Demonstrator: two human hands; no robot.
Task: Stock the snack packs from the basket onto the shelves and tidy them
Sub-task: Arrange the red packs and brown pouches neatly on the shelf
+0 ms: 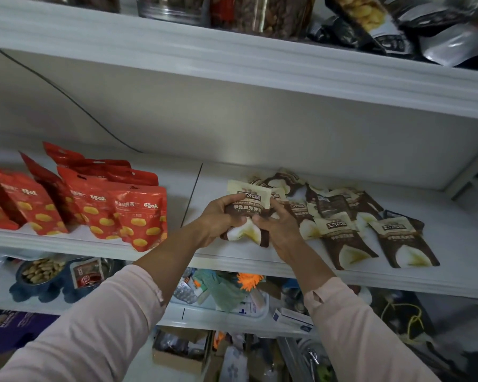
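Head view: left hand [218,216], fingers curled round the left edge of a brown pack [253,201], thumb across its front. Right hand [276,227], fingers curled on the pack's right edge and lower corner. Both hands grip this one pack, label facing the camera, low over the front part of the shelf [232,260]; whether its base touches the board cannot be told, nor whether a second pack sits behind it. Pink sleeves [100,326] cover both forearms.

Brown packs [340,235]: a loose heap lying flat and overlapping, just right of the hands on the same shelf, the nearest touching the right hand's fingers.

Red packs [138,216]: standing in rows at the left of the shelf, leaning back, apart from the held pack.

Top shelf [232,67]: jars [260,15] of nuts, foil bags [439,37] at the right.

Lower shelf: blue bowl [42,270] of nuts at the left, mixed clutter under the hands
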